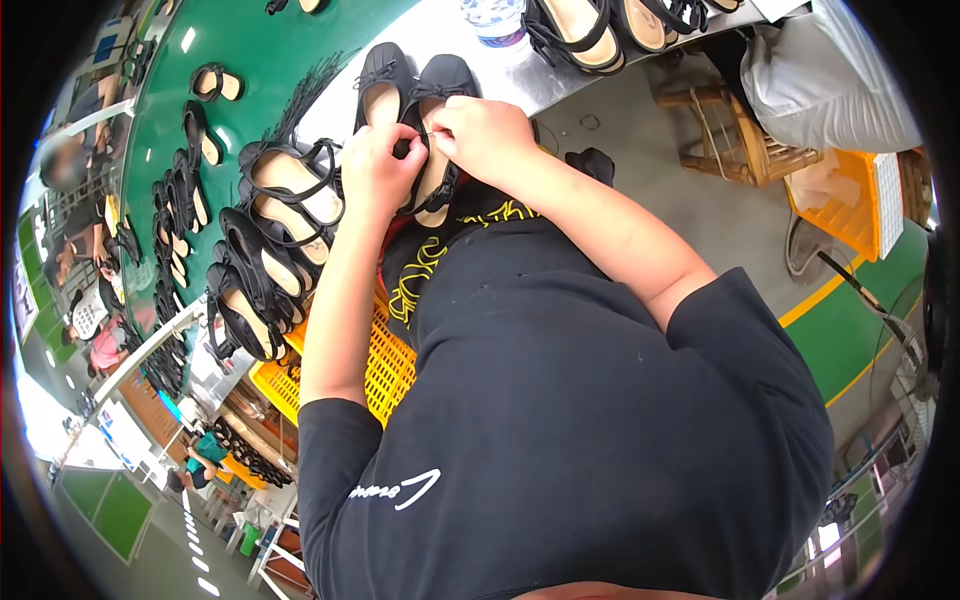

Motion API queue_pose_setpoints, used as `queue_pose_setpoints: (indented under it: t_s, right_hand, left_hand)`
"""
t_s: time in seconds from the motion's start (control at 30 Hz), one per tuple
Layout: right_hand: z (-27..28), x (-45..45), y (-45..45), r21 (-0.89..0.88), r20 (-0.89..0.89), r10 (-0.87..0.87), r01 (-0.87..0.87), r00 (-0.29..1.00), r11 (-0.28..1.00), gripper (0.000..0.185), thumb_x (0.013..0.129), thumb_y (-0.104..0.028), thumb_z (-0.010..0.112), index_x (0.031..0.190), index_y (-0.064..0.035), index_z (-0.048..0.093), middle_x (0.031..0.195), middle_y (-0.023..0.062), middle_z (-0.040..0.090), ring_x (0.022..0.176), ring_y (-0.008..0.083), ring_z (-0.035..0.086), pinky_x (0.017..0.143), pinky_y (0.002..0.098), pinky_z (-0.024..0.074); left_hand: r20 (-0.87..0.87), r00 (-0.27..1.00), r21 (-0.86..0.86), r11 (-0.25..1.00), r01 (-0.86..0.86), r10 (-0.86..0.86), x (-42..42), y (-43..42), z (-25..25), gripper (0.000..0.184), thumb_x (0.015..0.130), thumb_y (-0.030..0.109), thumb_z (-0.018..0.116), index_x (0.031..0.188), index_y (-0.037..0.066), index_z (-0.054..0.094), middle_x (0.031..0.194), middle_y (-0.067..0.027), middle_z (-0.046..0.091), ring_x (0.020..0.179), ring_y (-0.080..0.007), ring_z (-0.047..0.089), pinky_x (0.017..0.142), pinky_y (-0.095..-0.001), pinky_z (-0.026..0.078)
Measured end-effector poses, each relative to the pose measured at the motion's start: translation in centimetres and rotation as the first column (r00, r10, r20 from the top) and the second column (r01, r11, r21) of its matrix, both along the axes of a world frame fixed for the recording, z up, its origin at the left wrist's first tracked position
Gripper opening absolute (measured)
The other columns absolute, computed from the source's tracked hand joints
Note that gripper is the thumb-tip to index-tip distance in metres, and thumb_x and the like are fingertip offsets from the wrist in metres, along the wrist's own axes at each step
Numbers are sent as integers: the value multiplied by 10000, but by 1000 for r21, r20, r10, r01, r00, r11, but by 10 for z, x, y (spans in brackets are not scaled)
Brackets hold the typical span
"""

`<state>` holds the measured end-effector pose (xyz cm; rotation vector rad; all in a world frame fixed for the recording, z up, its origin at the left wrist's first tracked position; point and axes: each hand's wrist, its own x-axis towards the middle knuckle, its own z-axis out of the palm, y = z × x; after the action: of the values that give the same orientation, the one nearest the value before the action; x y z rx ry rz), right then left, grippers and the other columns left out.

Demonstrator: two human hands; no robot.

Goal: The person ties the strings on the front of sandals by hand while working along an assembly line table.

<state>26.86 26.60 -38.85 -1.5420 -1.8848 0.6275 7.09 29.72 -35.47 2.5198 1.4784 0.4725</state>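
A pair of black ballet-style shoes with bows and beige insoles rests on the metal table edge in front of me: the left shoe (382,68) and the right shoe (447,76). Over the right shoe's opening, my left hand (380,168) and my right hand (487,136) are close together, fingers pinched. A thin dark strand (426,134) shows between the fingertips; whether it belongs to the shoe I cannot tell. The heel end of the right shoe (432,212) points toward my body. My left hand partly covers the left shoe's heel.
Several black strappy sandals (290,185) crowd the table at left, above a yellow crate (385,365). More shoes line the green conveyor (255,50). A clear bottle (494,20) and more sandals (580,35) stand at the top. A person's grey-clad leg (825,85) and a wooden stool (735,140) are at right.
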Motion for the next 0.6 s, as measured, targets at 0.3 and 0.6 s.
queue_pose_setpoints:
  t_s: [0.3, 0.6]
  right_hand:
    - [0, -9, -2, 15, 56, 3, -4, 998, 1000, 130, 957, -260, 705, 924, -153, 771, 966, 44, 759, 862, 289, 783, 700, 449, 617]
    - [-1, -18, -2, 9, 55, -9, 8, 998, 1000, 115, 943, -253, 726, 913, -143, 737, 930, 51, 715, 824, 298, 760, 685, 470, 600]
  left_hand:
    - [24, 1000, 2, 1000, 17, -17, -1, 0, 0, 73, 840, 145, 839, 876, 116, 783, 889, -58, 780, 843, -306, 722, 778, -434, 582]
    - [22, 996, -150, 984, 93, -91, -4, 7, 32, 271, 902, 130, 791, 1165, 104, 731, 906, -125, 750, 794, -279, 695, 749, -431, 556]
